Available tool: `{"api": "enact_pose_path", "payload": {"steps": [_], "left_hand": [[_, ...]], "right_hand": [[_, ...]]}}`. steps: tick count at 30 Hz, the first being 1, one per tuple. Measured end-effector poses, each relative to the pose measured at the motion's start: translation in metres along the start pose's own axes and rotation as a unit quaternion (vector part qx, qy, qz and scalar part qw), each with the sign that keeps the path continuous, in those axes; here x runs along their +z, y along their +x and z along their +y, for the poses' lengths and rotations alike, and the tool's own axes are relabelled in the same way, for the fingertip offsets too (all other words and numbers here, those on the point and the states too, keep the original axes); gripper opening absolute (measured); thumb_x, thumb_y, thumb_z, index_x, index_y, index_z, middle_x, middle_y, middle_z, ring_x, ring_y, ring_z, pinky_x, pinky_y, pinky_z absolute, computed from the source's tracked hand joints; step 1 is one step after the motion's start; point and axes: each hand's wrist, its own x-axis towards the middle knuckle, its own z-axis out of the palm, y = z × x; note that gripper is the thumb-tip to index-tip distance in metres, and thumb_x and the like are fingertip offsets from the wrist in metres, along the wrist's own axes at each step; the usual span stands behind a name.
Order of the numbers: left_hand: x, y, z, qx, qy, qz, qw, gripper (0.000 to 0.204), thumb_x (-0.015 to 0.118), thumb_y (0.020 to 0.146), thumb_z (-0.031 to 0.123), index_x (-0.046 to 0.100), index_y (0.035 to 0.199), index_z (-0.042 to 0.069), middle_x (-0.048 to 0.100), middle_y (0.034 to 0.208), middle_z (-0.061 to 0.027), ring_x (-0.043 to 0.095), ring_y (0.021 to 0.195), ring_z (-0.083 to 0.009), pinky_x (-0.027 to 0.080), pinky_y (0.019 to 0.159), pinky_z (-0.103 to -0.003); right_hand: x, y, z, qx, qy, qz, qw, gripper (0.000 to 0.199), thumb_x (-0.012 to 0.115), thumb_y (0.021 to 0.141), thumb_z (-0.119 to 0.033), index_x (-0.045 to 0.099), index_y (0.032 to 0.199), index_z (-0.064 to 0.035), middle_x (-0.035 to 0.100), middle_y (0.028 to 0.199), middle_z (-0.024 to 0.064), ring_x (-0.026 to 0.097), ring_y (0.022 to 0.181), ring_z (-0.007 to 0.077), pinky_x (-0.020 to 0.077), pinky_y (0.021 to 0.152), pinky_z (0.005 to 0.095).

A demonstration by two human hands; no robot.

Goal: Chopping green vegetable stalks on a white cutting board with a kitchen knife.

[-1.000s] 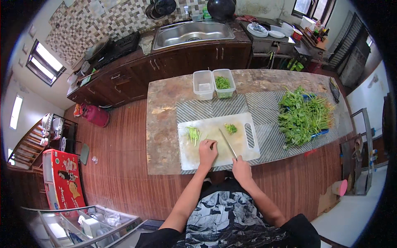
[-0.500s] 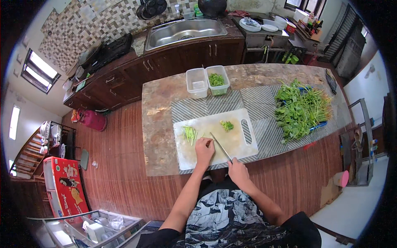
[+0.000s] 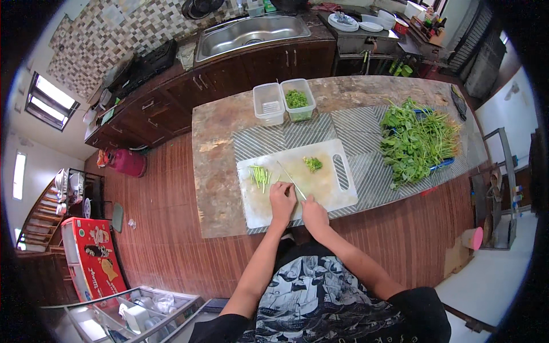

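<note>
My right hand (image 3: 314,218) is closed round the handle of a knife (image 3: 291,179), whose blade slants away to the left across a white cutting board (image 3: 260,212). Just left of the blade, my left hand (image 3: 282,201) rests on the board with its fingers curled together. Whatever those fingers hold is too hidden to make out. A small bunch of cut green stems (image 3: 260,176) lies on the board's left part. Beyond the knife, to the right, sits a little heap of chopped greens (image 3: 313,164).
Behind the board stand an open clear plastic container (image 3: 261,110) and another holding chopped greens (image 3: 297,99). A large pile of leafy greens (image 3: 413,143) fills a blue tray on the table's right. A steel sink (image 3: 251,40) is set in the far counter.
My right hand has moved forward and left with the knife, bringing the blade along my left fingers. My left hand stays nearly in place. The whole view has shifted slightly.
</note>
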Motion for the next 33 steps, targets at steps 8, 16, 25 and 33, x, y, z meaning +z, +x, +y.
{"api": "enact_pose_path", "payload": {"steps": [8, 16, 25, 33], "left_hand": [[0.0, -0.002, 0.003, -0.007, -0.009, 0.007, 1.0, 0.005, 0.071, 0.082, 0.002, 0.073, 0.086, 0.0, 0.067, 0.084, -0.015, 0.062, 0.08, -0.0327, 0.05, 0.074, -0.041], [-0.001, 0.0, 0.01, 0.02, 0.0, 0.007, 1.0, 0.006, 0.069, 0.082, -0.001, 0.073, 0.086, 0.0, 0.065, 0.083, -0.0159, 0.06, 0.081, -0.034, 0.049, 0.076, -0.042], [-0.004, 0.004, 0.008, -0.093, -0.01, -0.022, 0.995, 0.006, 0.071, 0.079, 0.005, 0.074, 0.081, -0.001, 0.067, 0.079, -0.0183, 0.063, 0.079, -0.0361, 0.05, 0.076, -0.043], [-0.005, 0.001, 0.003, -0.074, -0.005, -0.029, 0.997, 0.008, 0.071, 0.078, 0.005, 0.074, 0.082, -0.001, 0.067, 0.08, -0.0168, 0.062, 0.079, -0.0349, 0.051, 0.075, -0.043]], "right_hand": [[-0.012, -0.032, 0.028, -0.011, -0.008, -0.011, 1.0, 0.029, 0.051, 0.103, -0.029, 0.049, 0.1, -0.0005, 0.068, 0.076, 0.0245, 0.069, 0.075, 0.0453, 0.0563, 0.067, 0.0542], [-0.018, -0.021, 0.039, 0.02, 0.022, 0.027, 0.999, 0.033, 0.055, 0.101, -0.031, 0.052, 0.1, 0.0013, 0.066, 0.076, 0.0298, 0.066, 0.076, 0.05, 0.0533, 0.066, 0.0577], [-0.032, -0.038, 0.032, 0.018, 0.019, -0.006, 1.0, 0.033, 0.054, 0.101, -0.032, 0.054, 0.097, 0.0008, 0.066, 0.077, 0.0298, 0.067, 0.076, 0.0498, 0.053, 0.068, 0.0587], [-0.03, -0.057, 0.035, -0.008, -0.01, -0.032, 0.999, 0.032, 0.054, 0.102, -0.031, 0.052, 0.096, 0.0004, 0.066, 0.072, 0.028, 0.067, 0.072, 0.0482, 0.0547, 0.063, 0.0569]]}}
